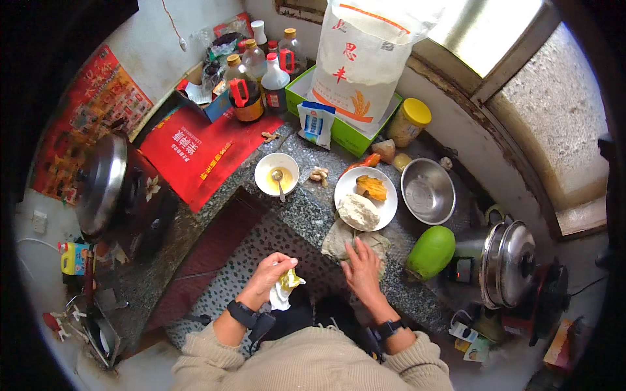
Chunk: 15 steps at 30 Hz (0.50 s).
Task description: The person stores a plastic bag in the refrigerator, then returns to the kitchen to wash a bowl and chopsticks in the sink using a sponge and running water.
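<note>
My left hand (265, 280) is closed around a small crumpled white-and-yellow packet (283, 293), held in front of my body short of the counter edge. My right hand (363, 272) has its fingers spread, nothing in them, by a beige cloth (338, 242) at the edge; whether the fingertips touch it I cannot tell. Just beyond the cloth, a white plate (343, 188) carries a pale dough-like lump (358, 212) and orange-yellow pieces (372, 188). Farther left stands a white bowl (261, 171) containing yellow liquid and a metal spoon (280, 180).
Right of the plate are a steel bowl (428, 195), a green papaya-like fruit (431, 253) and a lidded metal pot (515, 264). Behind stand a large white sack (355, 65) in a green box, a yellow-lidded jar (411, 122) and several bottles (274, 85). A lidded wok (104, 186) sits left.
</note>
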### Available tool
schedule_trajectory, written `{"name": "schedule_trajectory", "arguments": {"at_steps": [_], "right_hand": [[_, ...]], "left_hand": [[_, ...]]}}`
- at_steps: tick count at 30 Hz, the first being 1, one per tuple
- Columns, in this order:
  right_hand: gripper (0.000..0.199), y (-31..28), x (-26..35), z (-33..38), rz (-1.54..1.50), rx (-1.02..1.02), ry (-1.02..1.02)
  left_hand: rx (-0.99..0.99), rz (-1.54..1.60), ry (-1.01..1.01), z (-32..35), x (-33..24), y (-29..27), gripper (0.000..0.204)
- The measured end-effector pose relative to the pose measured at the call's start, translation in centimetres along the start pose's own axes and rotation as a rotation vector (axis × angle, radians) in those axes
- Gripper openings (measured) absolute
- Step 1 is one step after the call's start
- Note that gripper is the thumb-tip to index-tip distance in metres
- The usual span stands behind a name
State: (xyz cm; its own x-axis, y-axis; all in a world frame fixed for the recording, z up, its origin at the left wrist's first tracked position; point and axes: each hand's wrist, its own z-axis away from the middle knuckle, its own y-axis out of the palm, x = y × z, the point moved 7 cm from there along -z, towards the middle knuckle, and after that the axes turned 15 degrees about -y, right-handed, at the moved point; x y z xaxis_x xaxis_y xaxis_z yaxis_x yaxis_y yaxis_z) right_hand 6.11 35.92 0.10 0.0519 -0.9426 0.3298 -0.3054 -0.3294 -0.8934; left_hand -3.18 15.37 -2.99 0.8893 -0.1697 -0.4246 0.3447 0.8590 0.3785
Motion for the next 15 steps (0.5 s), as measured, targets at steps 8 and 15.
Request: {"name": "schedule_trajectory", "arguments": {"at_steps": [8,15], "right_hand": [[0.021,6.5,0.6,-3.9,-0.097,-0.008,0.134],[0.015,9.2,2.4,-9.2,-0.324,-0.301,0.193]], "left_hand": [[0.034,0.006,-0.069,-0.9,-0.9,-4.7,0.017],[-0.011,-0.022,-0.06,-1.5,-2.0,-8.0,0.018]]}}
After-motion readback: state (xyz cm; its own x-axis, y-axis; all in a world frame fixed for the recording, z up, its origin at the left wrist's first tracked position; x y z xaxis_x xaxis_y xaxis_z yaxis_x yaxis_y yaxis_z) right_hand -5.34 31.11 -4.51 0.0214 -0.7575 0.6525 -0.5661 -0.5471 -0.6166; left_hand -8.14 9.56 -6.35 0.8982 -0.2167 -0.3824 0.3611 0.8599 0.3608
